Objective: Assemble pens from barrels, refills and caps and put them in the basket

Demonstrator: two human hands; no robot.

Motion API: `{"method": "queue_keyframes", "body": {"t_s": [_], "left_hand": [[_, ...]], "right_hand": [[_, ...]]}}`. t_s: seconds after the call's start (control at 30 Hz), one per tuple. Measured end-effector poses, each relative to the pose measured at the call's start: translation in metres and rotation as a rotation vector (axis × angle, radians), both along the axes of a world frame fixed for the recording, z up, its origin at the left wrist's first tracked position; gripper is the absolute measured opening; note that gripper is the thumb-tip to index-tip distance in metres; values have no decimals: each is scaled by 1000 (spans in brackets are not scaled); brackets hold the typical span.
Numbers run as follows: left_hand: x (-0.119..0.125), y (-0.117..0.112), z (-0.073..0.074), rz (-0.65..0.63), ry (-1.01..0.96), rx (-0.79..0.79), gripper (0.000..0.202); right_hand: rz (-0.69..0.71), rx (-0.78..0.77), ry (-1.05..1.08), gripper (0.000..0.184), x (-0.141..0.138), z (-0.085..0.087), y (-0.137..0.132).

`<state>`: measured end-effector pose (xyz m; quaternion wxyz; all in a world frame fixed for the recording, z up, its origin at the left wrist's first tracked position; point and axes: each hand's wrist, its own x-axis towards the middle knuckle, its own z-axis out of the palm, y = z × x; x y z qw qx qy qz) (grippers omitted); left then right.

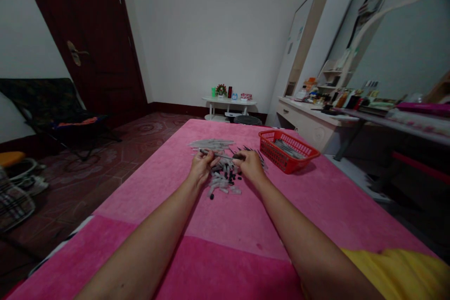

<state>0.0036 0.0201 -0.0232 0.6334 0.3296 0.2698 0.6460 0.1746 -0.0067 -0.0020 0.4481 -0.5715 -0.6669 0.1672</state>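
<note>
A thin pen is stretched between my two hands above the pink cloth. My left hand pinches it near its left end. At the other end, the fingers of my right hand close around a dark part of it. Below and between the hands lies a loose pile of small clear and black pieces, like pen caps and plugs. Pale, clear pen barrels lie side by side just beyond my left hand. Dark-tipped thin sticks, like refills, are partly hidden behind my right hand.
Right of my hands stands a red plastic basket holding several pens or barrels. A yellow cloth lies at the near right. Farther off are a small white table, a cluttered dresser and a folding chair.
</note>
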Motion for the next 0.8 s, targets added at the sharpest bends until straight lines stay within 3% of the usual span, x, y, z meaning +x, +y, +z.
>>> {"method": "queue_keyframes", "body": {"t_s": [0.1, 0.27, 0.43, 0.67, 0.8], "left_hand": [[0, -1, 1, -14, -1, 26, 37], [1, -3, -2, -70, -7, 101, 45], [1, -4, -4, -152, 48, 141, 50], [6, -5, -1, -103, 47, 137, 48], [4, 0, -5, 38, 259, 179, 41]], "right_hand": [[42, -96, 134, 11, 2, 0, 3], [90, -400, 394, 6, 3, 13, -6], [224, -616, 447, 7, 16, 24, -13], [284, -669, 566, 8, 14, 27, -12], [175, -471, 562, 12, 19, 38, -8]]}}
